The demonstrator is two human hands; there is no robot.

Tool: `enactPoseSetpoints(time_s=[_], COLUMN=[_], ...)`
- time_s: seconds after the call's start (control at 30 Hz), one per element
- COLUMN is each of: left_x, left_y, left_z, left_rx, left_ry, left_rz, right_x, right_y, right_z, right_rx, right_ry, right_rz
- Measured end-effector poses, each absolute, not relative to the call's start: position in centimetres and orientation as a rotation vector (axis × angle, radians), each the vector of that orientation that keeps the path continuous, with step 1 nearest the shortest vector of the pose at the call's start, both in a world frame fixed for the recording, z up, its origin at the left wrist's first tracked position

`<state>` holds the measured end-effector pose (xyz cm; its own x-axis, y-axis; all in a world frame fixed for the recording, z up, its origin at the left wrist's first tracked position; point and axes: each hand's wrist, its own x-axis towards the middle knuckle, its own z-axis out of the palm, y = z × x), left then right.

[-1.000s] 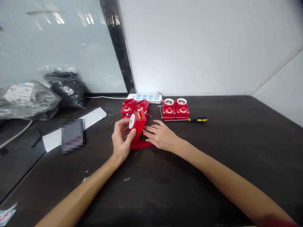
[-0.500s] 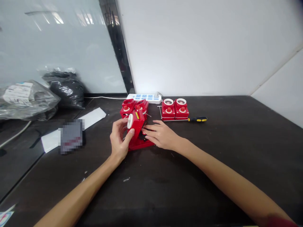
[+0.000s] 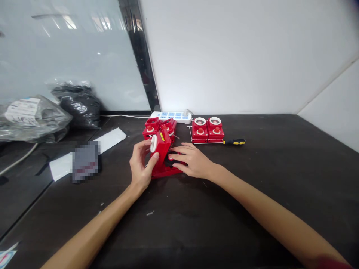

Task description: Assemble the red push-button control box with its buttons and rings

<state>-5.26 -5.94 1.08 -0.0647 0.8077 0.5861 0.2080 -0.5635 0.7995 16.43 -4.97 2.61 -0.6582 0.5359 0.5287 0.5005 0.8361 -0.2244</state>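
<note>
My left hand [image 3: 141,163] grips a red push-button box [image 3: 163,147], its fingers and thumb around the near side, with a white ring [image 3: 153,144] facing left. Under the box lies a red base or lid [image 3: 165,172], and the box stands tilted on it. My right hand [image 3: 193,160] curls over a round black-and-red part [image 3: 170,159] on the box's right side. Part of that piece is hidden by my fingers. Behind the hands sit further red boxes [image 3: 158,127] with red buttons and white rings.
A pair of red button boxes [image 3: 208,129] sits on a wire rack beside a yellow-and-black screwdriver [image 3: 234,142]. A white power strip [image 3: 171,117] lies at the table's back edge. Plastic-wrapped bags [image 3: 32,118] and a white sheet [image 3: 109,140] lie to the left.
The red box has turned slightly, its white ring shifting left and lower. My right hand has moved in and curled over the black-and-red part.
</note>
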Motion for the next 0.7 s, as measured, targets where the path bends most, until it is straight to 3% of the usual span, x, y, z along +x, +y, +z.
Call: enactPoseSetpoints(time_s=[0.7], left_x=[-5.64], left_y=[-5.84], left_z=[1.27], left_rx=[1.837], left_ry=[1.121], left_rz=[1.615], right_x=[16.42], right_y=[-5.17], right_z=[2.72], right_rx=[-0.78], right_ry=[-2.303], right_rz=[0.189])
